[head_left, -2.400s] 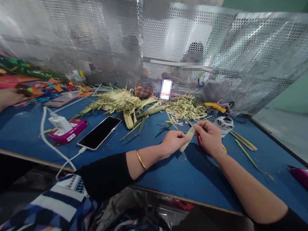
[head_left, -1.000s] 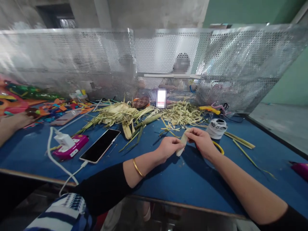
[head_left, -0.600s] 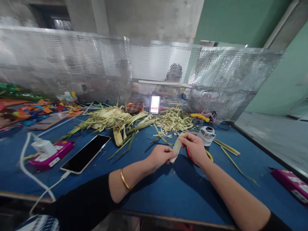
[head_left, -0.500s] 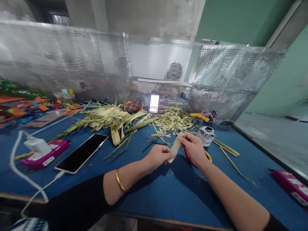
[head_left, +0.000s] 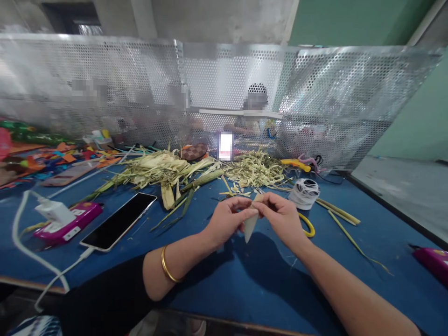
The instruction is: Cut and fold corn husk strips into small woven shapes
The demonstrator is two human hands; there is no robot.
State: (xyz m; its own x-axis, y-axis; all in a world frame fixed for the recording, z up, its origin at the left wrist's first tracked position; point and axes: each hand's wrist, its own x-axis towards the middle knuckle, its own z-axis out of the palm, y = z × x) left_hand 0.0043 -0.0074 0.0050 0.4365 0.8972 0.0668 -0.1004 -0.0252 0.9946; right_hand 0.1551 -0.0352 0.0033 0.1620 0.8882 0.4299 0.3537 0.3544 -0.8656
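Observation:
A pale strip of husk (head_left: 249,227) is pinched between both hands above the blue table, its pointed lower end hanging down. My left hand (head_left: 229,219), below a gold bangle on the wrist, grips it from the left with thumb and fingers. From the right, the closed fingers of my right hand (head_left: 280,212) hold its upper part. Just beyond the right hand stands a spool of white cord (head_left: 304,194). Partly hidden behind that hand is a yellow scissor handle (head_left: 308,226). Fingers cover the strip's middle.
Heaps of dried husk (head_left: 157,170) and shredded pieces (head_left: 257,170) lie at the back, before a perforated metal screen (head_left: 224,79). To the left are a charging phone (head_left: 119,221) and a magenta power strip (head_left: 79,221). Stalks (head_left: 338,212) lie at right, near a yellow tool (head_left: 296,164).
The strip, earlier stretched flat between the hands, is now turned and appears folded, with a pointed end. My left hand has moved up and closer to the right. The view has shifted slightly.

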